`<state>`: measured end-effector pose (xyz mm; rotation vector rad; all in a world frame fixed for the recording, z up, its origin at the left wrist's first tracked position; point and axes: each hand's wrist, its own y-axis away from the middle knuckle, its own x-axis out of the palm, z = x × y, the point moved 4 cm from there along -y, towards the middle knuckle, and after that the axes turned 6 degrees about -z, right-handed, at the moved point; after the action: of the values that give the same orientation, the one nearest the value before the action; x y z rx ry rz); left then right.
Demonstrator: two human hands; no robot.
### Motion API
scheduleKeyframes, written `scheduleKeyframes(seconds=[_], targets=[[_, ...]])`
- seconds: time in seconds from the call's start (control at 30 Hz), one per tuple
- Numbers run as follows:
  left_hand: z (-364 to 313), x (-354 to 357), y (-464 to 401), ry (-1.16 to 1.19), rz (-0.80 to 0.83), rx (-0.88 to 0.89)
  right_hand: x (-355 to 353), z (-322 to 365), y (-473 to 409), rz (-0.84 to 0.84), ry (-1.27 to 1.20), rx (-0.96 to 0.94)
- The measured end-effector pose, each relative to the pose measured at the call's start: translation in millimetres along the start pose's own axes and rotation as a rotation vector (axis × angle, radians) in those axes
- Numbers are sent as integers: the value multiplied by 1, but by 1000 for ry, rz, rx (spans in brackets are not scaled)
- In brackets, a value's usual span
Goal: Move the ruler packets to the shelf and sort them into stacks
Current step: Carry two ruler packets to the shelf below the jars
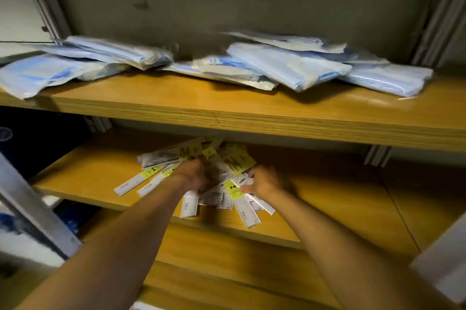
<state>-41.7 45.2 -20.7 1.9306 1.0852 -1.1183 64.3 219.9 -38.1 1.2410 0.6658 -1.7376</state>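
Ruler packets [222, 176], loose heap on middle shelf [83, 178]; left hand [194, 173] and right hand [264, 181] each grip packets, fingers curled.

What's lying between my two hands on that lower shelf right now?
In the head view, the fanned-out ruler packets fill the gap between the left hand and right hand.

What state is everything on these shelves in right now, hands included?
ruler packets: fanned in a loose heap on the lower shelf, not yet stacked
left hand: on the heap, fingers curled into packets
right hand: pinching packets at the heap's right side
blue bagged packs: overlapping untidily on the upper shelf
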Motion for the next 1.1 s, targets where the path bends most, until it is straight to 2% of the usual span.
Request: scheduleKeyframes(seconds=[0.1, 0.17, 0.27, 0.33, 0.5, 0.57, 0.63, 0.73, 1.1], targets=[[7, -3, -12, -43, 91, 54, 0, 4, 4, 3, -6, 44], [14, 0, -26, 12, 125, 91, -2, 4, 8, -4, -49, 66], [4, -8, -19, 28, 105, 207, -5, -4, 15, 20, -172, 132], [-4, -19, -9, 127, 94, 247, -15, -10, 22, 18, -255, 180], [-28, -38, 15, 457, 171, 317, -54, -36, 52, -225, -465, 272], [-47, -35, 29, 516, 232, 356, -65, -46, 74, -305, -538, 277], [-69, -27, 43, 564, 288, 365, -74, -56, 99, -336, -654, 252], [-105, -5, 56, 655, 373, 345, -89, -72, 139, -344, -699, 240], [-234, 58, 146, 539, 733, 701, -131, -138, 279, -513, -832, 324]])
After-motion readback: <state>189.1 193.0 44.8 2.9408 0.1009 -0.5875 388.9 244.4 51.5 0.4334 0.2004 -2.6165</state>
